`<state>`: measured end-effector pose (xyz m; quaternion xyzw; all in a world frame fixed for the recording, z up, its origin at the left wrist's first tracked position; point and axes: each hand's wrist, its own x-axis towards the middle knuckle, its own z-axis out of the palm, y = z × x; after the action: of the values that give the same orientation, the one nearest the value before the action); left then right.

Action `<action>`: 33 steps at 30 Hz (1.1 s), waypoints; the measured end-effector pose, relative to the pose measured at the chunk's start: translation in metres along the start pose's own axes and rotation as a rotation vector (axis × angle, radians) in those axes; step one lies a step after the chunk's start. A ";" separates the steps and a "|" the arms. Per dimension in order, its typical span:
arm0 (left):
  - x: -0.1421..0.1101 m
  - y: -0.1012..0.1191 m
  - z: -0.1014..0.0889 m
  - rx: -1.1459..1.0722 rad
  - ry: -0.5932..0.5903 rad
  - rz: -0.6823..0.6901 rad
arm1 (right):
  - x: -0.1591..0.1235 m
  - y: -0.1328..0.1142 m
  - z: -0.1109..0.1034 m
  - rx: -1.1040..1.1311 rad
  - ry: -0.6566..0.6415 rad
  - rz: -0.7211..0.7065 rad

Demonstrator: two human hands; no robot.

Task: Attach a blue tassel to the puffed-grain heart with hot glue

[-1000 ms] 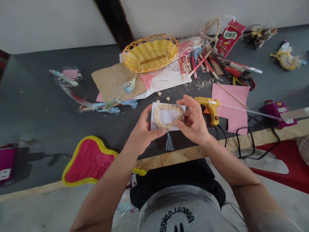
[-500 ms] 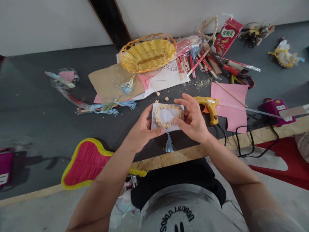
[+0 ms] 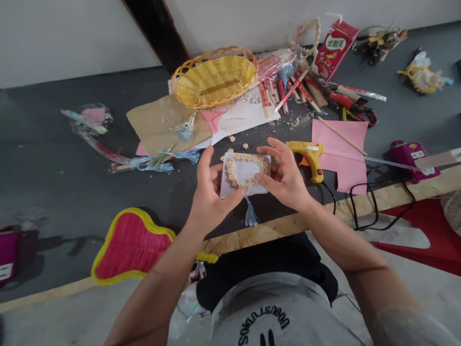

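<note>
Between my hands, above the dark table, is a small white paper card (image 3: 248, 169) with a heart-shaped ring of cream beads (image 3: 230, 174) on its face. A light blue tassel (image 3: 251, 213) hangs from the ring's lower point. My left hand (image 3: 212, 190) grips the card's left side, its thumb along the lower edge and its index finger raised. At the other side, my right hand (image 3: 283, 173) has its thumb on the beads and its other fingers at or behind the card's edge. Just beyond the card lie several little bead clusters (image 3: 245, 146).
A yellow glue gun (image 3: 309, 154) rests right of my hands, by pink felt (image 3: 338, 137). Its cable (image 3: 355, 211) loops over the wooden edge. Behind are a yellow basket (image 3: 216, 81), brown paper (image 3: 151, 120) and chopsticks (image 3: 293, 91). A red fan with yellow border (image 3: 135, 245) lies left.
My left index finger has lifted and spread away from the card's left edge. The card has tilted a little, while my right thumb stays on the beads.
</note>
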<state>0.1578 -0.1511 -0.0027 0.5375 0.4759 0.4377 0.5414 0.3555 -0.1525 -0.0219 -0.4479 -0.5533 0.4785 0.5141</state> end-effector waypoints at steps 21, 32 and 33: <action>-0.008 -0.004 0.006 0.493 0.082 0.321 | 0.001 0.003 -0.001 0.065 0.038 0.128; -0.019 -0.012 -0.003 0.340 0.003 0.222 | 0.004 0.004 -0.005 -0.006 0.087 0.104; -0.021 -0.013 -0.004 0.336 0.002 0.221 | 0.004 0.005 -0.005 -0.009 0.090 0.105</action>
<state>0.1496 -0.1714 -0.0146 0.6687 0.4807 0.4096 0.3923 0.3607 -0.1472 -0.0257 -0.4994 -0.5076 0.4818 0.5107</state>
